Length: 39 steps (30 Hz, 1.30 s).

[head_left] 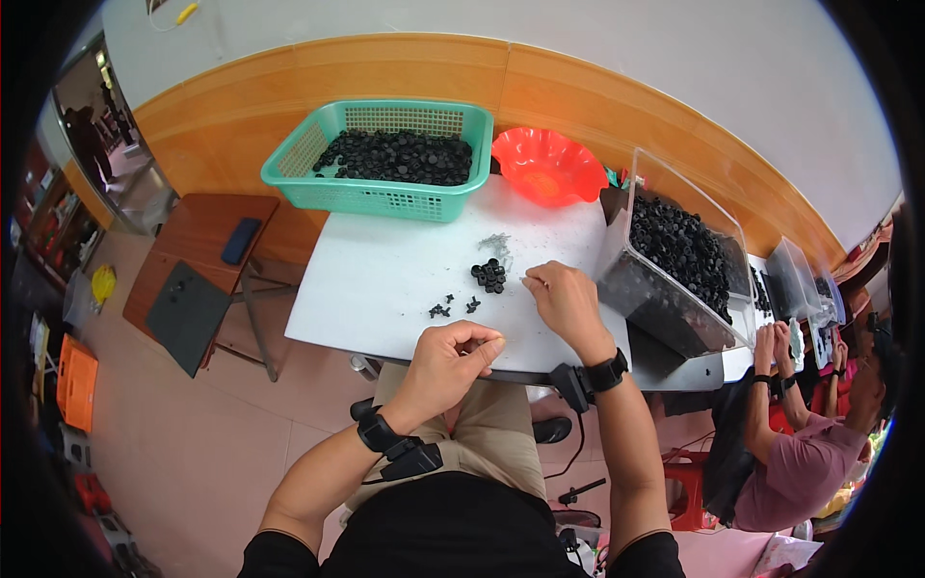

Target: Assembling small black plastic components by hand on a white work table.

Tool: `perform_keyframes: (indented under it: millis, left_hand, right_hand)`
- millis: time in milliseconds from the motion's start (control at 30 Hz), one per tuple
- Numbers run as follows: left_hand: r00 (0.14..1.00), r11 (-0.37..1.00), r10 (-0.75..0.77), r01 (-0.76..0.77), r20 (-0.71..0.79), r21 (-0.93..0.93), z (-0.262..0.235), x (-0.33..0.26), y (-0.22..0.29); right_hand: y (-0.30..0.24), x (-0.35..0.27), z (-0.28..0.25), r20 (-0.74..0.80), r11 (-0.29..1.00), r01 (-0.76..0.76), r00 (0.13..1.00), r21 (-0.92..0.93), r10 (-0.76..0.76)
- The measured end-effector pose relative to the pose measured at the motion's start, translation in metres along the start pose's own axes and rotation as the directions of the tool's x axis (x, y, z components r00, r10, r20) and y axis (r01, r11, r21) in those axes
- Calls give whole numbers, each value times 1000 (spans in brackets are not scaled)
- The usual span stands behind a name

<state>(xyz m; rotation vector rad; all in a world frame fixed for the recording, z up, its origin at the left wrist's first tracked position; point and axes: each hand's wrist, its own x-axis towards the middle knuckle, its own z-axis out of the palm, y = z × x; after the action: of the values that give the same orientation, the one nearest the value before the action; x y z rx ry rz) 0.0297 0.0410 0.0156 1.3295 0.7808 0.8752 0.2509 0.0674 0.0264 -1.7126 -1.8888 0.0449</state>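
Observation:
My left hand [453,361] is over the near edge of the white table [376,279], thumb and fingertips pressed together. Whatever it may hold is hidden or too small to name. Farther right, my right hand [567,301] pinches just above the tabletop; a tiny pale bit shows at its fingertips, its kind unclear. Between and beyond the hands lies a cluster of round black caps [488,276]. Left of it are a few small black pronged pieces [440,311]. A little heap of thin, clear pieces [496,247] lies behind the caps.
At the back stand a green basket [385,202] of black parts and a red wavy-rimmed bowl [549,169]. A clear bin [665,308] of black caps tilts at the right. Beyond it a co-worker [805,462] sits. A brown folding table [198,231] stands left.

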Motion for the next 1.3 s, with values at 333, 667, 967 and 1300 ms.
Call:
perform_keyframes:
  millis: [333,667,967,1300]
  left_hand:
    - [1000,999,-24,24,3,36,-3,-4,2]
    - [1000,1000,-12,12,5,0,-3,-6,-4]
    - [1000,1000,-5,5,19,29,4,-6,-1]
    - [999,990,35,-34,-6,135,7,-8,-6]
  right_hand:
    - [18,25,19,106,999,-44,993,-7,44]
    - [-41,-36,-20,123,809,16,986,587,-109]
    - [-57,-61,-21,-13,925,289,955,247,-295]
    - [-60,-76,-15,-106,915,402,909,-30,-403]
